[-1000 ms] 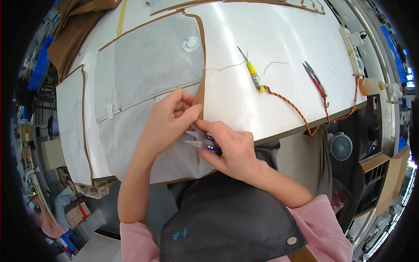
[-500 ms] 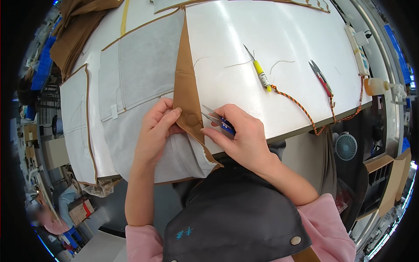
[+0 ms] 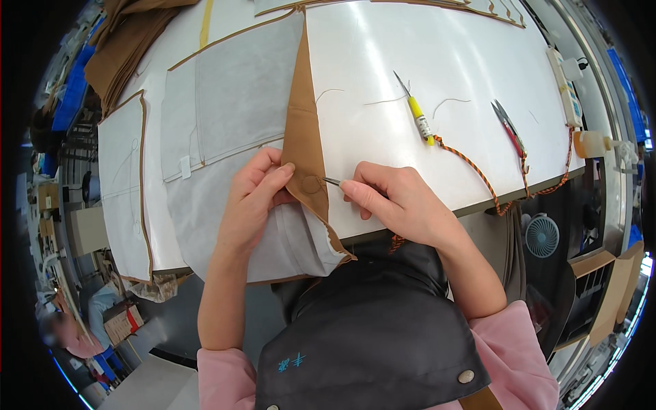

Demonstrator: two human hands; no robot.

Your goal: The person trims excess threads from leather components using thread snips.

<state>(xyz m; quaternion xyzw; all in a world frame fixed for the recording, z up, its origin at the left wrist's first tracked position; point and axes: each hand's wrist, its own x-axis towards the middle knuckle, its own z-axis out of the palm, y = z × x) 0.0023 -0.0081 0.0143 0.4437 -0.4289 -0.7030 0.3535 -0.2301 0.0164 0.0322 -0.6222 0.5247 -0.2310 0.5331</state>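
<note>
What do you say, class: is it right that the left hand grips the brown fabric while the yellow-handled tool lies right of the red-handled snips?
Not quite: the yellow-handled tool lies left of the red-handled snips, as the head view shows. The left hand does grip the brown fabric.

The cloth (image 3: 239, 82) was grey with a brown edge (image 3: 304, 130), the held blade (image 3: 332, 181) dark. The bench (image 3: 383, 41) was white, the pointed tool's handle (image 3: 415, 107) yellow, the cord (image 3: 468, 166) striped orange and black, the snips' handles (image 3: 514, 140) red, the apron (image 3: 369, 342) black.

Textile workshop, fabric panels (image 3: 246, 89), thread snips (image 3: 509, 130)
</note>
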